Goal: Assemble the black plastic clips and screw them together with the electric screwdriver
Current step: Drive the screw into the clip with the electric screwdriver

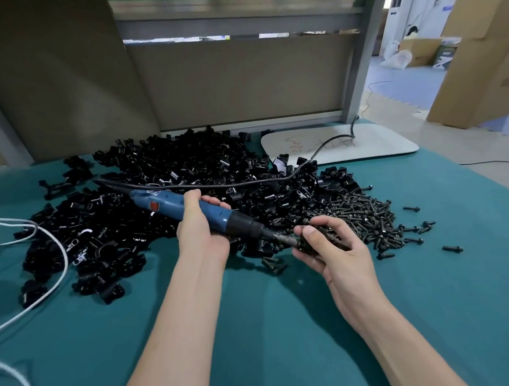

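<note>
A teal cloth-covered worktable (288,327) spreads beneath a person's two bare forearms, backed by a grey fabric partition panel (238,81). Beyond the fingertips of both hands sprawls a broad heap of loose black plastic clips (161,182), by far the largest thing on the cloth and, as far as can be judged, not yet paired up or fastened. Just past the fingers of the right hand lies a smaller mound of dark metal flanged screws (368,217), with strays scattered on the cloth to its outer side. Well behind that mound sits a flat white rounded board (365,144). The left hand (200,230) wraps its fingers and thumb round the middle of a blue-bodied electric screwdriver with a black nose (215,215), held slantwise above the heap. Its black power cord (216,184) trails over the clips behind the knuckles. The driver's bit points into the right hand (337,259), whose fingers curl round a small dark bunch of screws (331,237); whether a clip sits among them cannot be told. A white cable (53,248) loops on the cloth far to the outside of the left hand. No finished, screwed-together clip can be picked out anywhere, so the job looks close to its start: a screw seems to be going onto the bit, with nearly all the assembly and driving left to do.
</note>
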The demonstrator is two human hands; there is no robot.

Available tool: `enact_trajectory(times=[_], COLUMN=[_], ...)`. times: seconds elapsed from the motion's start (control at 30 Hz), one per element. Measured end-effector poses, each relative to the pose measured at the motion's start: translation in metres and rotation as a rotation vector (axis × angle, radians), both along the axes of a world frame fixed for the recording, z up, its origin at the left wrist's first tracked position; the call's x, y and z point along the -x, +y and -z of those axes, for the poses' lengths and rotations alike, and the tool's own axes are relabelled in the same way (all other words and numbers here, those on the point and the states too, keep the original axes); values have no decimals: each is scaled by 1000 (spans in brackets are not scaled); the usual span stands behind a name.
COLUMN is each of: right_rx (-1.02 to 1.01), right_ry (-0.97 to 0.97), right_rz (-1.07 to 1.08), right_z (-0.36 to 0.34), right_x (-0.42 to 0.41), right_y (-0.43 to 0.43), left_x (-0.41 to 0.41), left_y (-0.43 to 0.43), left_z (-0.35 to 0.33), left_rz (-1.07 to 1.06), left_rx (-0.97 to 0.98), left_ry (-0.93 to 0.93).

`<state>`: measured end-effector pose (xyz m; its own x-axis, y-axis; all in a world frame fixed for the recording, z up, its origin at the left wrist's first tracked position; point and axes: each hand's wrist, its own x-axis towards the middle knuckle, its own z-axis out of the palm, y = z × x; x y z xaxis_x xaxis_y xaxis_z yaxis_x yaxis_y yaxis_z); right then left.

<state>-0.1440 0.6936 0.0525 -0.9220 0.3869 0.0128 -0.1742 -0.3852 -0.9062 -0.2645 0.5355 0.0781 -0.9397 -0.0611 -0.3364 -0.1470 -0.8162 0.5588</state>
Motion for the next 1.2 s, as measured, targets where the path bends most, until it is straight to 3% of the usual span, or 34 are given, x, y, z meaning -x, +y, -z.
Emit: enact_trajectory(times=[0.5,1.2], right_rx=[138,120], right_ry=[-38,-52], right_rz=[-27,2], right_z=[-1,4], right_x=[1,3], right_y=[4,7], left_x=[-4,-8], left_y=[9,12], left_z=[-6,-7], left_rz=[-14,8], left_rx=[-11,5], left_ry=[16,20])
